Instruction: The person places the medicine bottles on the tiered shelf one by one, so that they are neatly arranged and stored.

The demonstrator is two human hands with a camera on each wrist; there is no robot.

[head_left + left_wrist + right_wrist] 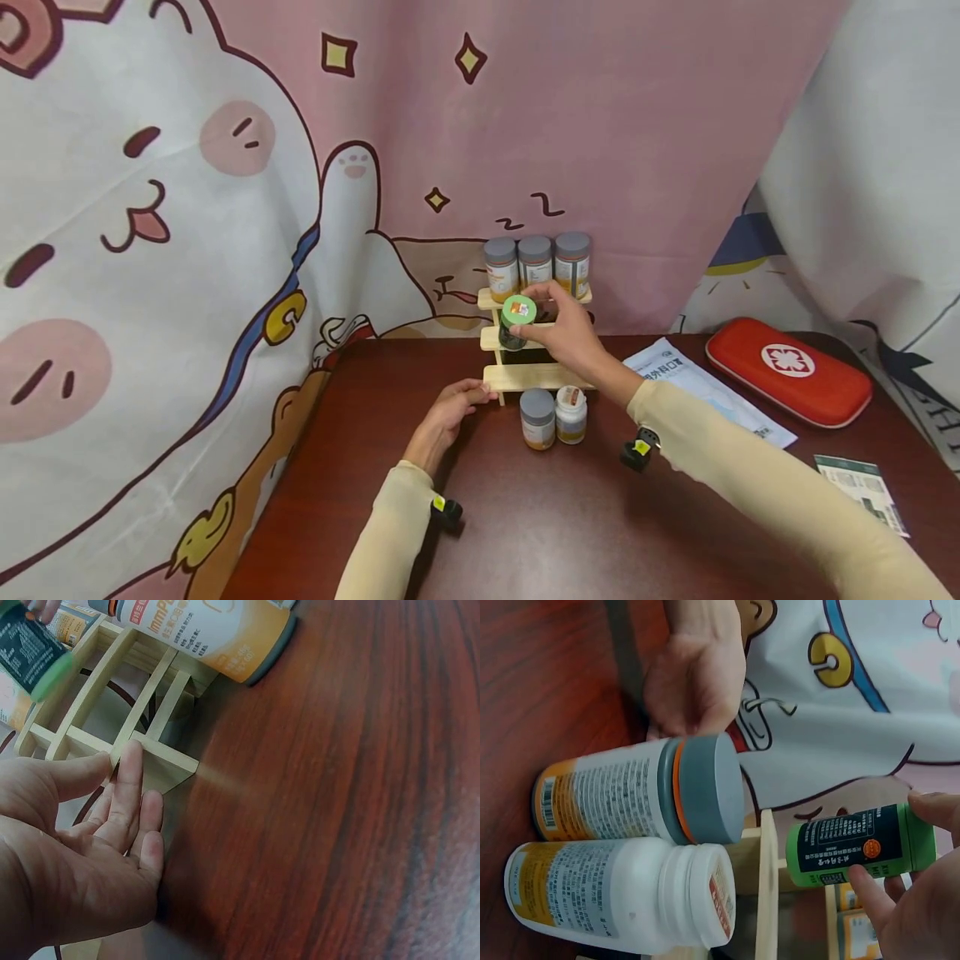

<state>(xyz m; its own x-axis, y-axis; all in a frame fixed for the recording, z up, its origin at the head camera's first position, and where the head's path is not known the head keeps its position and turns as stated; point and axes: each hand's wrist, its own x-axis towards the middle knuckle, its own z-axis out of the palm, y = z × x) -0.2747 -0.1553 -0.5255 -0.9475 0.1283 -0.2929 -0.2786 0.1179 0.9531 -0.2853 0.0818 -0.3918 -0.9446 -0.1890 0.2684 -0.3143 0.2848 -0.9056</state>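
A green-capped bottle (517, 311) with a dark label is held by my right hand (558, 327) at the middle tier of a small wooden step shelf (525, 377). In the right wrist view, thumb and fingers grip the green bottle (855, 846) near its cap. My left hand (452, 411) pinches the left end of the shelf's lowest step; in the left wrist view, thumb and forefinger of the left hand (97, 832) hold that wooden corner. Three grey-capped bottles (535, 265) line the top tier. In front of the shelf stand a grey-capped bottle (537, 421) and a white bottle (571, 417).
Right of the shelf lies a white plastic packet (708, 392), beside a red zippered case (789, 372) with a white emblem. A printed card (862, 492) is near the table's right edge. Behind the dark red table (540, 525) hangs a cartoon-patterned cloth (600, 125).
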